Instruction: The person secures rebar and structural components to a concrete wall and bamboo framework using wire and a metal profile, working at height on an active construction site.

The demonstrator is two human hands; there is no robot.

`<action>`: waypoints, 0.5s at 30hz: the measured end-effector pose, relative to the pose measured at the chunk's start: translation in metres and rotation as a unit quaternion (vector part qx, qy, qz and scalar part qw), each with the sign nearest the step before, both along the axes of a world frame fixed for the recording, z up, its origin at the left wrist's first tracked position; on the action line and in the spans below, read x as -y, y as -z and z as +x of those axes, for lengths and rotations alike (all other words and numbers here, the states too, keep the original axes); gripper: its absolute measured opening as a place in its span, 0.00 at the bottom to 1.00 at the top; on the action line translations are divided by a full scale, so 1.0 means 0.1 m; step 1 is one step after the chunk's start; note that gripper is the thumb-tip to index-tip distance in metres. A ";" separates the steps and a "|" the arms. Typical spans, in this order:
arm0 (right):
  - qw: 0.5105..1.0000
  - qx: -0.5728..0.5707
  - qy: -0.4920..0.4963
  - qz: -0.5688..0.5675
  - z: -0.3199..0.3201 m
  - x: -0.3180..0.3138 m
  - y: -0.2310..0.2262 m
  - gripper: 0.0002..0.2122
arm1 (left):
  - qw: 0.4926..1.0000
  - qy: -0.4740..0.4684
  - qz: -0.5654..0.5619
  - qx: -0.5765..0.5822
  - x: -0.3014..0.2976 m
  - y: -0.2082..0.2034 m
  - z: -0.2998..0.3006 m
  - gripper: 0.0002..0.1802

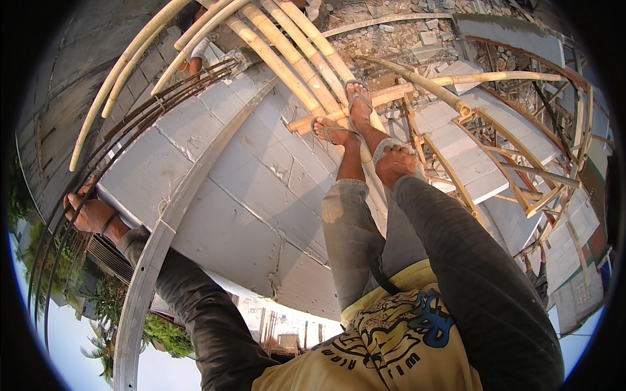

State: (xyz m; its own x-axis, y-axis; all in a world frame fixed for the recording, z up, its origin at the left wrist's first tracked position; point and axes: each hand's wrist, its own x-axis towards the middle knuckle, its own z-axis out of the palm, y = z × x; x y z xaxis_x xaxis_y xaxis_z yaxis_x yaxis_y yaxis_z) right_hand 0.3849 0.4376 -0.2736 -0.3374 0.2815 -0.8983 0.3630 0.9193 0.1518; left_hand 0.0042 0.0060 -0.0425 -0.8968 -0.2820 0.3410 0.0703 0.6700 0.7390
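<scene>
At the far left, the fingers of my left hand (93, 214) are wrapped round one of several thin steel rods (64, 229) beside a grey block wall (228, 163). A long pale batten (171, 210) runs along the wall and crosses over my left sleeve, with string tied round it. My right hand (396, 163) is closed, fingers curled, at the frayed hem of my right trouser leg (391, 144); whatever lies inside its fingers is hidden. My sandalled feet (334, 131) stand on bamboo poles (306, 68) laid side by side.
A bamboo crosspiece (391, 93) passes beneath the poles. Rubble (391, 39) covers the ground below. On the right stand a bamboo and timber frame (515, 166) and more block walls (463, 150). Another person's arm (195, 64) shows behind the rods; a further person (538, 280) appears at far right.
</scene>
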 end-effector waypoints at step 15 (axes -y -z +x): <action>0.999 0.002 -0.037 0.000 0.01 0.00 -0.03 0.19 | 0.999 -0.029 -0.035 -0.017 -0.26 -0.03 0.09 0.11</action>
